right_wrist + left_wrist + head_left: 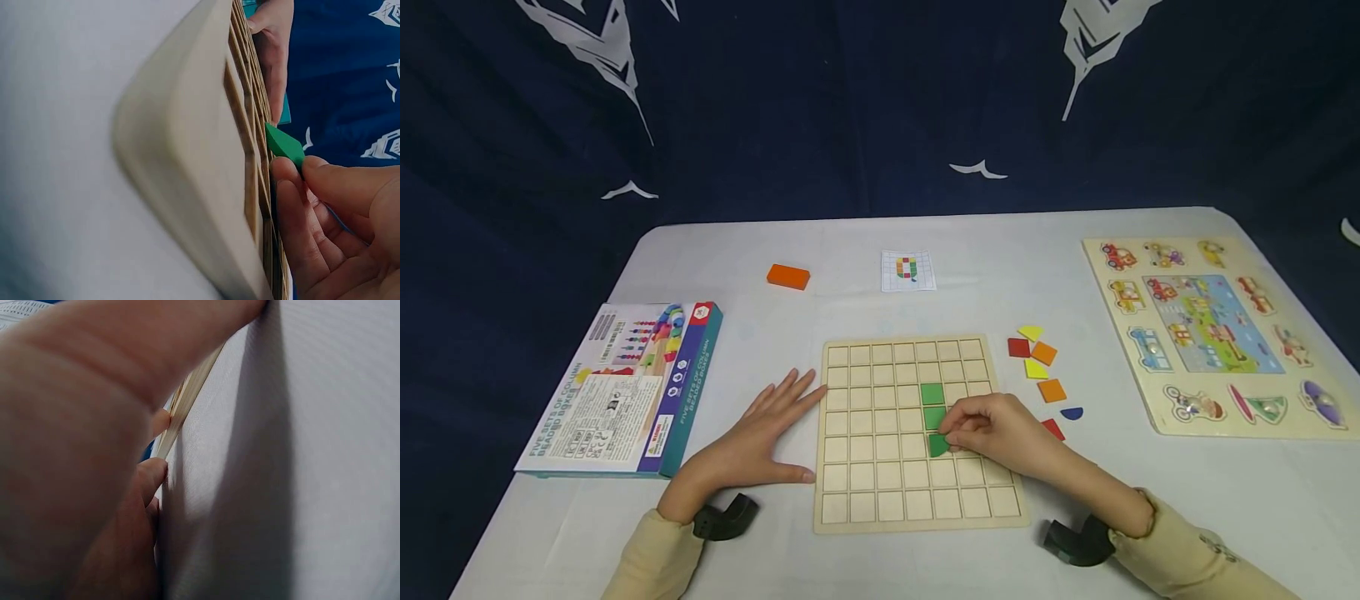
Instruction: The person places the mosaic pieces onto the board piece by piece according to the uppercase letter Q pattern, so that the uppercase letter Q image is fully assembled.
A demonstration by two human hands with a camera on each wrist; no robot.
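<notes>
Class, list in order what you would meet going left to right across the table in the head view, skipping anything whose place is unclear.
Printed box, left hand, gridded wooden board, blue half-circle piece, picture puzzle board.

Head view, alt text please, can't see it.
The right hand pinches a green piece at a gridded wooden board, below two green squares in the image. The left hand lies at the board's left edge; loose coloured pieces lie to the right.

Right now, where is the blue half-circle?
In the head view, the blue half-circle lies right of the grid board, near a red piece and an orange square.
</notes>
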